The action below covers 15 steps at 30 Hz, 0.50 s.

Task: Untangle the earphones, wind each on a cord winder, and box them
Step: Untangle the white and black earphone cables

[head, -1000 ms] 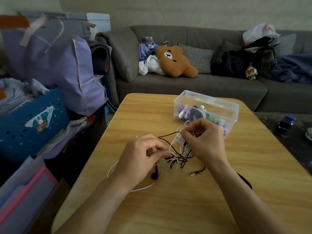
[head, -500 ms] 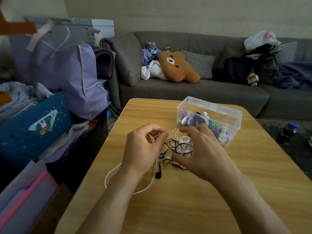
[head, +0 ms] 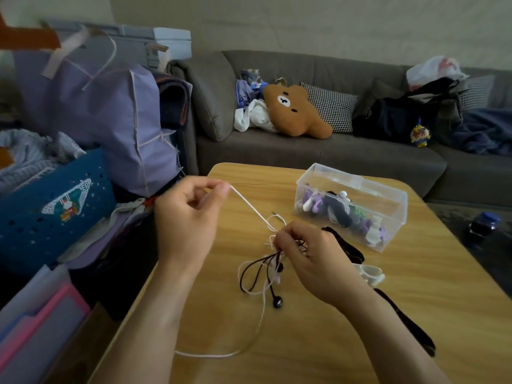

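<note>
A tangle of white and dark earphone cords (head: pixel 266 268) hangs over the wooden table (head: pixel 318 336). My right hand (head: pixel 310 261) pinches the knot of the tangle above the table. My left hand (head: pixel 188 217) pinches a white cord (head: pixel 249 206) and holds it taut up and to the left of the knot. A black earbud (head: pixel 277 302) dangles below, and a white loop trails toward the table's near edge. A clear plastic box (head: pixel 357 181) at the far right of the table holds several wound earphones. A white cord winder (head: pixel 370 273) lies behind my right wrist.
A black strap (head: pixel 407 325) lies on the table under my right forearm. A grey sofa (head: pixel 318 151) with a bear cushion and bags stands behind the table. Bags, a blue bin (head: pixel 55 206) and folders crowd the left side.
My left hand has drawn the white cord up and left until taut. My right hand has lifted the tangle off the table and grips its knot.
</note>
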{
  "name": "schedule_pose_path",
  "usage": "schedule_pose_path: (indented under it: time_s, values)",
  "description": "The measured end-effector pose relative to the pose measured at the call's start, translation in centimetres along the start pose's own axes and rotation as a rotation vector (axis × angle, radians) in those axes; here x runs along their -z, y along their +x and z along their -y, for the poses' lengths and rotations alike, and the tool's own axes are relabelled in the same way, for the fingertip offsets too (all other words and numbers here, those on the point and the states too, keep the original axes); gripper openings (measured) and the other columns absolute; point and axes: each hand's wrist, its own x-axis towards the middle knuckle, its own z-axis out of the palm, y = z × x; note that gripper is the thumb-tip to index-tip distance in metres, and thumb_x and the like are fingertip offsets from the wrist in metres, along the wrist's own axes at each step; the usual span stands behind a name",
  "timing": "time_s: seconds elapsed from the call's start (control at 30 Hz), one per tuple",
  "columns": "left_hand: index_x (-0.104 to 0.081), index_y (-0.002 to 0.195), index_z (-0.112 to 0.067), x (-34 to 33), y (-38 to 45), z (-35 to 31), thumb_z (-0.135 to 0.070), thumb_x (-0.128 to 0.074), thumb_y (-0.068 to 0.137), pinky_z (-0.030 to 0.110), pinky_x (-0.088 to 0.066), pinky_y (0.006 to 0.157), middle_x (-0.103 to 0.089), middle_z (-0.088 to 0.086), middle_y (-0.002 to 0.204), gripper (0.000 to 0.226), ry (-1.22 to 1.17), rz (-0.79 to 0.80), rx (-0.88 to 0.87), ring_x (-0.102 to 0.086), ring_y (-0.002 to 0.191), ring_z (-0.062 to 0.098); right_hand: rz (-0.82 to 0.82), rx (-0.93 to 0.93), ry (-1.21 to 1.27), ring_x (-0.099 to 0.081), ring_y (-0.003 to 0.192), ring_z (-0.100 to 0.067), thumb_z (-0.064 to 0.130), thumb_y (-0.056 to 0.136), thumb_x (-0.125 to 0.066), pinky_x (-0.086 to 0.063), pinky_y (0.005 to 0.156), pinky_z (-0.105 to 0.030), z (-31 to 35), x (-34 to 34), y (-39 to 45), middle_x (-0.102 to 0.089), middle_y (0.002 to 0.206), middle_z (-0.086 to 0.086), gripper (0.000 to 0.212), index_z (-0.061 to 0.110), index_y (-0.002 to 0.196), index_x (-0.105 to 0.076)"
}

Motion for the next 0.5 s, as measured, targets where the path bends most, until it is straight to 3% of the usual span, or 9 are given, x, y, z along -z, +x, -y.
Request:
schedule_pose_path:
  time_s: [0.07,0.13,0.2,0.27,0.37,0.43,0.5]
  values:
    - [-0.070,0.088,-0.020,0.8,0.8,0.7,-0.021,-0.072,0.090,0.012,-0.045,0.055,-0.064,-0.003,0.069,0.003,-0.004,-0.142,0.037,-0.056,0.059,-0.001,0.022,0.015,-0.077,-0.059,0.084,-0.003,0.034,0.099,-0.058,-0.047,0.071,-0.018,-0.5,-0.1,0.2,-0.066,0.084,0.014,0.016,0.024,0.091,-0.069]
    - [-0.070,0.089,-0.017,1.6,1.5,1.7,-0.022,-0.072,0.089,0.020,-0.049,0.060,-0.063,-0.004,0.069,0.005,-0.029,-0.273,0.128,-0.056,0.057,0.000,0.049,0.028,-0.155,-0.055,0.090,-0.003,0.033,0.096,-0.060,-0.047,0.079,-0.026,-0.8,-0.3,0.2,-0.063,0.087,0.017,0.011,0.028,0.089,-0.066]
    - [-0.071,0.091,-0.016,2.2,2.0,2.8,-0.021,-0.073,0.088,0.030,-0.053,0.069,-0.066,-0.002,0.073,0.006,0.033,-0.296,0.225,-0.060,0.063,0.004,0.047,0.032,-0.180,-0.052,0.093,-0.007,0.032,0.096,-0.061,-0.047,0.082,-0.031,-0.8,-0.6,0.2,-0.062,0.087,0.017,0.009,0.030,0.088,-0.064]
    - [-0.070,0.099,-0.015,2.4,2.0,3.7,-0.017,-0.070,0.088,0.039,-0.055,0.083,-0.069,0.005,0.093,0.011,0.214,-0.198,0.295,-0.067,0.088,0.018,0.021,0.039,-0.185,-0.053,0.093,-0.008,0.030,0.096,-0.061,-0.047,0.082,-0.032,-0.8,-0.8,0.1,-0.063,0.086,0.016,0.010,0.028,0.086,-0.065]
    - [-0.059,0.122,-0.018,1.8,1.1,3.2,-0.012,-0.066,0.082,0.053,-0.039,0.106,-0.049,0.013,0.132,0.041,0.624,-0.027,0.269,-0.044,0.127,0.035,-0.022,0.057,-0.187,-0.055,0.092,-0.007,0.028,0.094,-0.064,-0.047,0.079,-0.028,-0.7,-0.9,0.1,-0.065,0.085,0.017,0.009,0.027,0.087,-0.069]
    - [-0.059,0.126,-0.018,0.9,0.2,2.0,-0.014,-0.061,0.075,0.051,-0.030,0.112,-0.045,0.010,0.138,0.051,0.618,0.074,0.043,-0.034,0.135,0.030,-0.036,0.064,-0.201,-0.056,0.090,-0.006,0.028,0.094,-0.066,-0.047,0.077,-0.026,-0.5,-1.1,0.1,-0.066,0.086,0.016,0.007,0.027,0.090,-0.072]
    - [-0.063,0.124,-0.021,-0.3,-1.0,0.4,-0.019,-0.054,0.069,0.042,-0.025,0.118,-0.048,-0.001,0.138,0.055,0.449,0.355,-0.100,-0.033,0.138,0.017,-0.054,0.077,-0.214,-0.057,0.088,-0.007,0.028,0.093,-0.067,-0.047,0.076,-0.027,-0.5,-1.2,0.1,-0.067,0.086,0.015,0.007,0.027,0.091,-0.073]
